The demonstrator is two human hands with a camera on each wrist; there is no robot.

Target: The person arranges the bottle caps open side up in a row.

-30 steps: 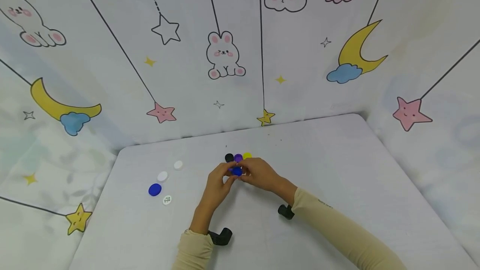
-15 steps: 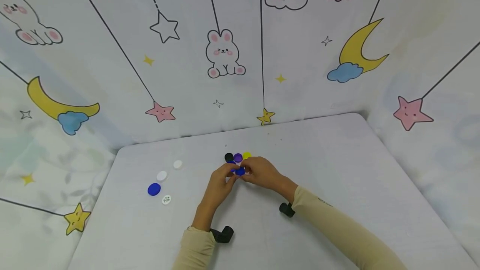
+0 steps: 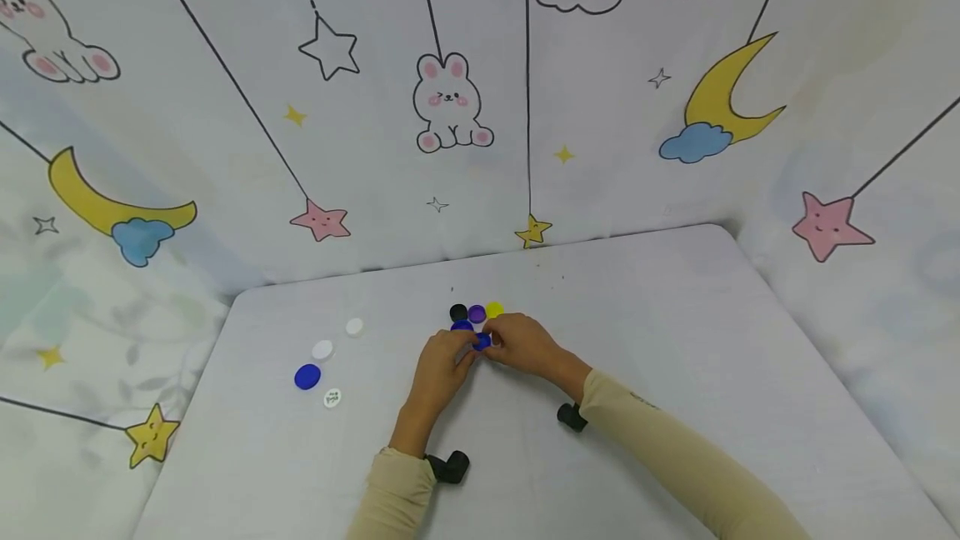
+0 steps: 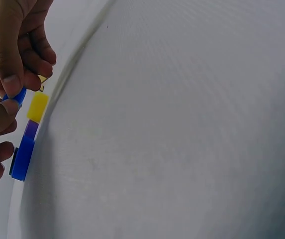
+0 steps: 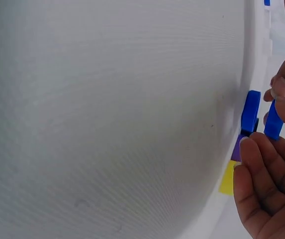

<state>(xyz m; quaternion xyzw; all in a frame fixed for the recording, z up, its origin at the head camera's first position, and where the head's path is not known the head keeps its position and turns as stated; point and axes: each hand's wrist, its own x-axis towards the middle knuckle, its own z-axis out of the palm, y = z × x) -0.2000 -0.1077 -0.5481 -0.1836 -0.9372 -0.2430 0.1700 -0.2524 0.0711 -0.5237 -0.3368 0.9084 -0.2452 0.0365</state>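
Both hands meet over a small blue bottle cap [image 3: 482, 342] near the middle of the table. My left hand [image 3: 438, 365] pinches its left side between thumb and fingers. From the right, my right hand [image 3: 522, 346] holds the other side, its thumb and fingertips at the cap's edge. In the right wrist view the held cap [image 5: 273, 122] stands on its edge, tilted. Just behind the hands, a second blue cap [image 3: 462, 326] lies close to a black cap [image 3: 458, 312], a purple cap [image 3: 477, 313] and a yellow cap [image 3: 494, 308], the last partly covered by the right hand.
On the left side of the white table [image 3: 637, 315] lie a larger blue cap [image 3: 307, 377], two plain white caps [image 3: 322, 349] and a white cap with print [image 3: 332, 398]. A black wrist camera sticks out beside each forearm. Behind the table rises a cartoon-printed backdrop [image 3: 375, 148].
The held blue cap has shifted slightly right between the fingers. More of the second blue cap behind the left hand has come into sight. The head view has tilted a little.
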